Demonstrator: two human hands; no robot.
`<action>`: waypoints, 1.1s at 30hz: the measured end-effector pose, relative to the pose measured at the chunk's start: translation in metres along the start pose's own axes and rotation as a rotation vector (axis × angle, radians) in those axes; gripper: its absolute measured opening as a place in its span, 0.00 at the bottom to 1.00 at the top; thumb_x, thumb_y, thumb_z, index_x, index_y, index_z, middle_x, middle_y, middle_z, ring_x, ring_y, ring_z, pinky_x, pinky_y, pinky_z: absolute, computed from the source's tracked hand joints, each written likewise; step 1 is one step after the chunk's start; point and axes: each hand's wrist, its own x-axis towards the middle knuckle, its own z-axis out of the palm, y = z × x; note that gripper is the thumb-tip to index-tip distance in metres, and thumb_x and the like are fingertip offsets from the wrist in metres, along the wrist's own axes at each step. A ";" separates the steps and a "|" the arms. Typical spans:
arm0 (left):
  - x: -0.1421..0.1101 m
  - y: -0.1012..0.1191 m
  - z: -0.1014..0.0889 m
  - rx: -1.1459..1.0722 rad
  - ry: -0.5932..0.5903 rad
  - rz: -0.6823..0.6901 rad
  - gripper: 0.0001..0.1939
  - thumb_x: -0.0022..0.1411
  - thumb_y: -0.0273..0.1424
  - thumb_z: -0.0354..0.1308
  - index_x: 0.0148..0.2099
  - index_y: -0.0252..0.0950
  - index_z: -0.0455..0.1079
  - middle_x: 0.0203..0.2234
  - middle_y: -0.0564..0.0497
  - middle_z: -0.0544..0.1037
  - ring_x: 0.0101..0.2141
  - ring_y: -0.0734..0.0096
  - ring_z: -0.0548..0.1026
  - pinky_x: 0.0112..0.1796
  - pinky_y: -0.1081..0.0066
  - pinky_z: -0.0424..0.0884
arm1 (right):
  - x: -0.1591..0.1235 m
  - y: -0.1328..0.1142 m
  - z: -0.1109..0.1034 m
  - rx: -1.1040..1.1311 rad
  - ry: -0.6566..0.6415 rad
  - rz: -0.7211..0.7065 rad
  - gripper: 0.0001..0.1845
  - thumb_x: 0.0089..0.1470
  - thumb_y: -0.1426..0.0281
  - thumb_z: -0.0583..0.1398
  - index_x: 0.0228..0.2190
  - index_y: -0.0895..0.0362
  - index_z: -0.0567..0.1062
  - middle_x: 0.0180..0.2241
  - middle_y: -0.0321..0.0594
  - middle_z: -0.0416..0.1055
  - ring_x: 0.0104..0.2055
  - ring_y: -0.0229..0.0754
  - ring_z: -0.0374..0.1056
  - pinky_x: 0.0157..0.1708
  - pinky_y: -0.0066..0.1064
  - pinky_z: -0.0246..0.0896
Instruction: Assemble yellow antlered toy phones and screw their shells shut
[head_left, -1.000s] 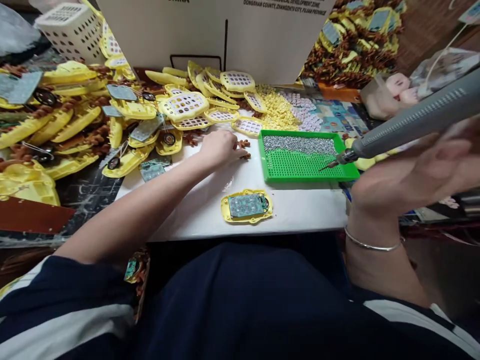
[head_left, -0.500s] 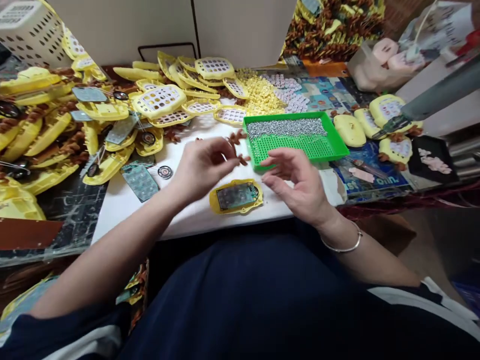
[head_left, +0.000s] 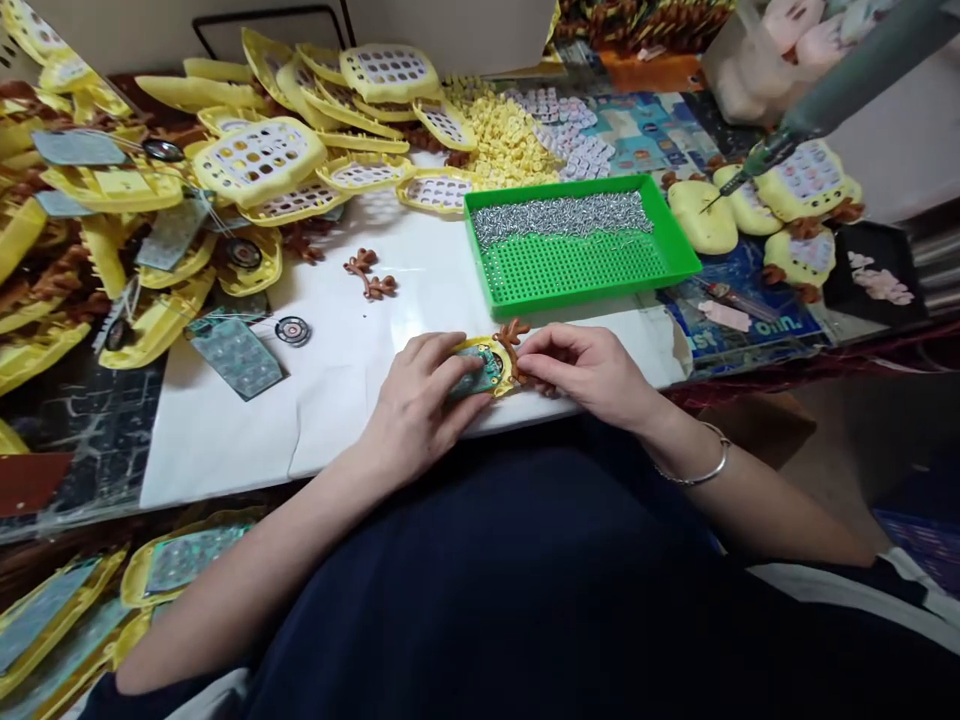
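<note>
My left hand [head_left: 424, 400] is closed round a yellow plastic shell [head_left: 507, 383] lying on the white work surface, its fingers over the shell's left part. Inside the shell sits a green circuit board [head_left: 472, 377], partly hidden by those fingers. My right hand [head_left: 592, 370] pinches a brown antler-shaped piece [head_left: 511, 338] against the shell's right end. A second brown antler-shaped piece [head_left: 370, 275] lies farther back on the white surface. To the left are a loose circuit board [head_left: 238, 355] and a small round speaker [head_left: 292, 331], joined by thin wires.
A green perforated tray [head_left: 585, 290] holding many small screws stands behind my hands. Yellow shells [head_left: 259, 165] are heaped at the back left, with loose yellow buttons [head_left: 510, 140] beside them. An electric screwdriver [head_left: 817, 100] hangs at the right above assembled yellow cases [head_left: 701, 215].
Both hands have come down to the yellow shell. My left hand now holds it, and my right hand has a brown antler-shaped piece at its right end. The view has shifted.
</note>
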 end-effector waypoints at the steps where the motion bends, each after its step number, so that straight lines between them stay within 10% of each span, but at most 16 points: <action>1: 0.000 0.000 0.001 -0.006 0.006 0.005 0.10 0.65 0.35 0.57 0.47 0.37 0.69 0.48 0.39 0.75 0.48 0.56 0.72 0.47 0.52 0.72 | 0.000 0.002 0.000 -0.006 -0.004 -0.003 0.13 0.50 0.62 0.66 0.27 0.59 0.74 0.21 0.34 0.71 0.20 0.30 0.63 0.20 0.25 0.61; 15: 0.005 -0.001 0.000 -0.013 0.013 0.030 0.07 0.64 0.33 0.57 0.44 0.38 0.70 0.46 0.42 0.75 0.46 0.59 0.72 0.46 0.55 0.72 | 0.006 -0.004 -0.002 -0.689 -0.066 -0.427 0.10 0.55 0.70 0.61 0.23 0.57 0.72 0.23 0.35 0.71 0.25 0.35 0.64 0.27 0.28 0.56; 19: 0.005 -0.002 0.001 -0.016 0.026 0.044 0.07 0.64 0.32 0.58 0.44 0.36 0.70 0.46 0.40 0.75 0.46 0.59 0.72 0.46 0.57 0.72 | 0.009 -0.002 -0.001 -0.670 0.177 -0.457 0.10 0.55 0.65 0.62 0.25 0.57 0.73 0.27 0.38 0.73 0.24 0.34 0.62 0.25 0.28 0.56; 33: 0.004 0.002 -0.002 0.014 -0.005 0.022 0.06 0.65 0.32 0.56 0.43 0.37 0.70 0.47 0.42 0.75 0.46 0.59 0.72 0.44 0.57 0.72 | 0.027 -0.004 0.006 -0.238 0.014 -0.080 0.08 0.49 0.66 0.62 0.28 0.60 0.75 0.24 0.35 0.71 0.25 0.33 0.63 0.26 0.26 0.58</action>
